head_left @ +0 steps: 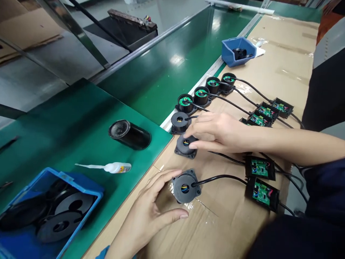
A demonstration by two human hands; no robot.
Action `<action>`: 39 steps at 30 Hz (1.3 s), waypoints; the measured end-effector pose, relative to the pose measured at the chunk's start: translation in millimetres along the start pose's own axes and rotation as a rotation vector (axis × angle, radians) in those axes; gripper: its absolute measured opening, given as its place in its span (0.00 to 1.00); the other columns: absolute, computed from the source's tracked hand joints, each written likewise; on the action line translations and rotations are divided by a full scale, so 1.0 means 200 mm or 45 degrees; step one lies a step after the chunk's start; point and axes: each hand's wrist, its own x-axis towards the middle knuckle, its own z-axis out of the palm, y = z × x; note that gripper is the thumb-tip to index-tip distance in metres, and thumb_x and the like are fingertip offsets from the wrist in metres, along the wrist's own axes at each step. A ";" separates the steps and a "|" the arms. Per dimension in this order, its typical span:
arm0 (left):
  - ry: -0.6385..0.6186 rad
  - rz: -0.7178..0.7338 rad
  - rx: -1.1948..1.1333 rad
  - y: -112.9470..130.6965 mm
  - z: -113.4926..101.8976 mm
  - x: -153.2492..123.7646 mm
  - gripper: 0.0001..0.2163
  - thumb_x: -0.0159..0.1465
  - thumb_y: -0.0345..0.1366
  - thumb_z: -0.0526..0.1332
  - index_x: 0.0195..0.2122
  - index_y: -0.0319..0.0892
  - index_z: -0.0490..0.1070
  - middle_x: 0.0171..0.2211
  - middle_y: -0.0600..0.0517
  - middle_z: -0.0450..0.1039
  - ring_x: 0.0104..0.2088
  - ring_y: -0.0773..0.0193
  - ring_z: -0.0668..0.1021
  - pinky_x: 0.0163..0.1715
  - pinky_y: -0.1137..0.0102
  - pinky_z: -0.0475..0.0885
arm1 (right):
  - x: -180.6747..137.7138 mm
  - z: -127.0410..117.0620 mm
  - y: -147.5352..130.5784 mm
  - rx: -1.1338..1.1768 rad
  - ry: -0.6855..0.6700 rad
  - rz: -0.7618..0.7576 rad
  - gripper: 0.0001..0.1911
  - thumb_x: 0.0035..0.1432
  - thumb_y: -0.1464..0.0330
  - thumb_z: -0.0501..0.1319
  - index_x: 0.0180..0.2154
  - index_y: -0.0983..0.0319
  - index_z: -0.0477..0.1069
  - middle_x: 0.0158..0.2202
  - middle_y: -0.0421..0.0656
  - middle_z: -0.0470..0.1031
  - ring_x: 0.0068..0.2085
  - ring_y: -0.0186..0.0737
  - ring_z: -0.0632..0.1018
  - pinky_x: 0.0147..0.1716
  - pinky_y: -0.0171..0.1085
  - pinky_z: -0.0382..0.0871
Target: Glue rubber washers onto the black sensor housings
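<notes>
Fingers apart, my left hand [152, 208] curves round the left side of the nearest black round housing [185, 187]. Its fingertips lie at the housing's flange, and the thumb stands off below it. This housing wears a flat black lid with coloured wires in the centre hole, and a black cable runs right to a circuit board box [262, 194]. My right hand [215, 131] has thumb and fingers on the lid of the second housing [185, 146], just behind. A third lidded housing [180, 122] sits beyond it, partly behind my right hand's fingers.
Several unlidded housings [201, 94] with green boards line the bench's left edge. A blue bin [101, 194] of black lids, a glue bottle [117, 167] and a black cylinder [130, 133] occupy the green surface. Another blue bin [229, 54] stands farther back. A person [330, 54] is at right.
</notes>
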 end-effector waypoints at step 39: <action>0.066 -0.039 -0.144 -0.02 0.10 -0.02 0.30 0.59 0.44 0.74 0.59 0.55 0.62 0.56 0.52 0.73 0.57 0.61 0.78 0.55 0.67 0.77 | -0.29 0.21 -0.24 -0.285 0.062 -0.365 0.15 0.75 0.67 0.55 0.58 0.58 0.72 0.53 0.43 0.78 0.51 0.43 0.73 0.43 0.43 0.63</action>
